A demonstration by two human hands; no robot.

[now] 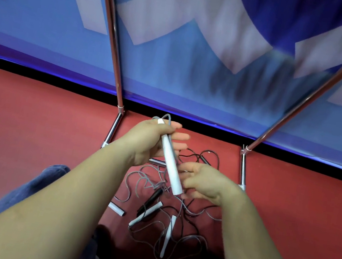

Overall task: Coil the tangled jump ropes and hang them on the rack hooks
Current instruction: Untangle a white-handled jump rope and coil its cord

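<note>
The step in hand looks like the beginning of the sorting: one rope is being pulled out of the pile before any coil is made. The left hand (151, 142) has its fingers curled around the top part of a white handle (170, 162), with a grey cord (164, 116) bending over the top of the fist. The right hand (201, 185) pinches the low end of the same handle with half-bent fingers; how firm this grip is, I cannot tell. Below the hands, the other jump ropes (164, 215) lie tangled on the red floor (28, 127), between the two chrome legs of the rack (119, 51); no hooks are visible here. The handles are smooth, stiff plastic tubes, some white and some black, and the cords are thin, round and flexible, grey or black, crossing each other in many loose loops. I judge that the next move needs following the grey cord out of the knot slowly, because a strong pull can tighten the tangle.
</note>
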